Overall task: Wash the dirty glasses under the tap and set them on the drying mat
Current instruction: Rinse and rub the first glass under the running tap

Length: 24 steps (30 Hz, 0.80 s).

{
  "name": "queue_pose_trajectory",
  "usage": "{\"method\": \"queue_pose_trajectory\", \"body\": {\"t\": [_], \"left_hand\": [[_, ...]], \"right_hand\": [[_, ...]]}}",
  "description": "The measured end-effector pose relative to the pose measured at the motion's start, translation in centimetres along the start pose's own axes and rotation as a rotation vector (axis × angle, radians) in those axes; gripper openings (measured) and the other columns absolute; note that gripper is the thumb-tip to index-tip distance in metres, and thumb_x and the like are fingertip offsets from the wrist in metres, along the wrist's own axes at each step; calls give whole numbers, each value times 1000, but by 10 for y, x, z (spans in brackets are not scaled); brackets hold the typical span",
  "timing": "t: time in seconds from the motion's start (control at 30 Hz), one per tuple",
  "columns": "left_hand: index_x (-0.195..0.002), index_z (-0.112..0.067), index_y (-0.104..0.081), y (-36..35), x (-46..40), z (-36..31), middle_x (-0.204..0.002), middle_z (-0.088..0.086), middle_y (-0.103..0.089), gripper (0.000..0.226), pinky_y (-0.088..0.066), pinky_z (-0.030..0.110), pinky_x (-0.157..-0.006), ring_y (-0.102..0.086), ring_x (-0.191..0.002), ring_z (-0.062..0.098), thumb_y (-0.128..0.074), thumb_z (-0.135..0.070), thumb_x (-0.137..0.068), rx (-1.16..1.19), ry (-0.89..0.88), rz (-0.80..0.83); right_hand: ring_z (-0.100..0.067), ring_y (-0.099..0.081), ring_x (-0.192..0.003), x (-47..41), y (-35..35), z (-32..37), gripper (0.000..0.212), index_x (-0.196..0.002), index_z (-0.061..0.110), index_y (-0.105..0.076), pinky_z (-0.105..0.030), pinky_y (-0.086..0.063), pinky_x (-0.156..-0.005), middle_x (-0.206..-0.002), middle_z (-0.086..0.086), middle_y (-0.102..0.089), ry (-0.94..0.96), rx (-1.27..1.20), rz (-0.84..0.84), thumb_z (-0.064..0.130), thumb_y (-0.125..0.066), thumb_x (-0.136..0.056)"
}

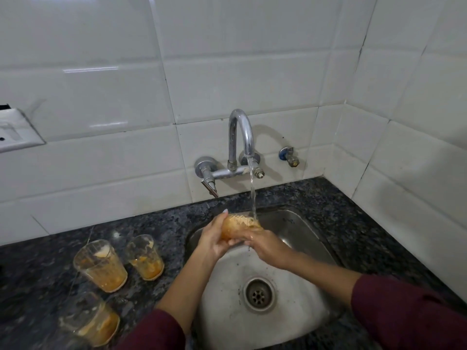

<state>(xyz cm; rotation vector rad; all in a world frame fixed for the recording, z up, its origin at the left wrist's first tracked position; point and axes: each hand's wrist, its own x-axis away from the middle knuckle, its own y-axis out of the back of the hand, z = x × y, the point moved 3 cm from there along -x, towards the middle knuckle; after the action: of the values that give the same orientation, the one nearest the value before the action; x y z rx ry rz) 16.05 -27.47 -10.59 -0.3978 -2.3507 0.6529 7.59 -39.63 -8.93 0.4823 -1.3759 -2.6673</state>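
An orange-stained glass (240, 225) lies tilted on its side under the running water from the chrome tap (241, 137), above the steel sink (298, 238). My left hand (213, 239) grips its base end, fingers curled round it. At the glass's mouth end my right hand (265, 245) has its fingers on the rim; whether they reach inside is hidden. Three dirty glasses with orange residue stand on the counter to the left: one (101, 265), one (145, 257), and one (88, 318) nearest me. No drying mat is in view.
Dark speckled granite counter (353, 213) surrounds the sink. The drain (259, 294) sits mid-basin. White tiled walls meet in a corner at the right. A small blue-handled valve (289, 156) is on the wall, and a white socket plate (15, 132) at far left.
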Motion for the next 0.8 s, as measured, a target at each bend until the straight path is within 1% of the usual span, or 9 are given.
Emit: {"method": "queue_pose_trajectory", "body": {"t": [0.07,0.13,0.2,0.3,0.37,0.53,0.63,0.7,0.8], "left_hand": [[-114,-3,-53,0,3,3,-89,20,-65,40,-55,38,-43,-68,-66,31,-67,-27,-85,2,48,-7],[-106,0,-56,-1,6,3,-89,23,-67,32,-59,46,-50,-69,-71,35,-64,-26,-88,51,78,37],[-104,0,-58,-1,6,2,-94,22,-67,29,-60,49,-63,-67,-84,35,-64,-23,-87,87,40,110],[-120,-5,-54,-4,6,3,-99,19,-64,37,-59,41,-59,-68,-82,31,-63,-20,-88,113,-55,155],[-122,-7,-53,-6,3,5,-98,19,-63,42,-59,41,-61,-69,-76,29,-67,-23,-85,124,-67,116],[-107,-3,-54,-3,4,10,-82,17,-62,43,-50,30,-40,-62,-57,25,-70,-30,-77,59,-15,11],[-109,-1,-55,2,3,15,-93,21,-65,37,-55,40,-48,-67,-67,31,-66,-27,-87,90,26,-56],[-112,2,-57,1,4,14,-93,21,-66,39,-52,34,-44,-67,-58,30,-60,-31,-90,108,28,0],[-89,0,-70,-2,7,9,-82,17,-70,33,-57,32,-49,-70,-63,27,-55,-28,-94,159,-16,114]], "right_hand": [[-19,-57,-117,2,3,-13,47,-134,23,-49,-32,-48,-97,-132,-7,-58,40,216,84,6,-43,-91],[-15,-56,-117,-3,6,-12,50,-136,27,-45,-31,-45,-100,-134,-5,-57,17,172,93,6,-46,-91],[-12,-58,-112,-14,13,3,41,-129,21,-53,-31,-46,-99,-126,-6,-63,-151,-186,21,6,-51,-92],[-19,-67,-96,-25,22,27,21,-109,12,-63,-31,-57,-82,-107,-8,-69,-496,-1013,-98,4,-52,-92],[-16,-67,-92,-23,15,31,25,-116,7,-60,-25,-57,-76,-107,-6,-68,-503,-1088,-113,4,-49,-94],[-15,-54,-116,4,4,9,47,-133,16,-50,-13,-38,-97,-127,-4,-59,70,61,14,-2,-44,-90],[-23,-56,-114,2,10,-7,50,-132,18,-51,-32,-47,-95,-128,-9,-59,93,302,110,-3,-46,-87],[-15,-56,-111,-7,13,-2,43,-128,17,-55,-29,-46,-91,-127,-7,-60,36,140,125,1,-49,-90],[-12,-61,-104,-20,19,20,32,-120,11,-60,-28,-50,-91,-120,-8,-64,-292,-662,19,1,-53,-90]]}}
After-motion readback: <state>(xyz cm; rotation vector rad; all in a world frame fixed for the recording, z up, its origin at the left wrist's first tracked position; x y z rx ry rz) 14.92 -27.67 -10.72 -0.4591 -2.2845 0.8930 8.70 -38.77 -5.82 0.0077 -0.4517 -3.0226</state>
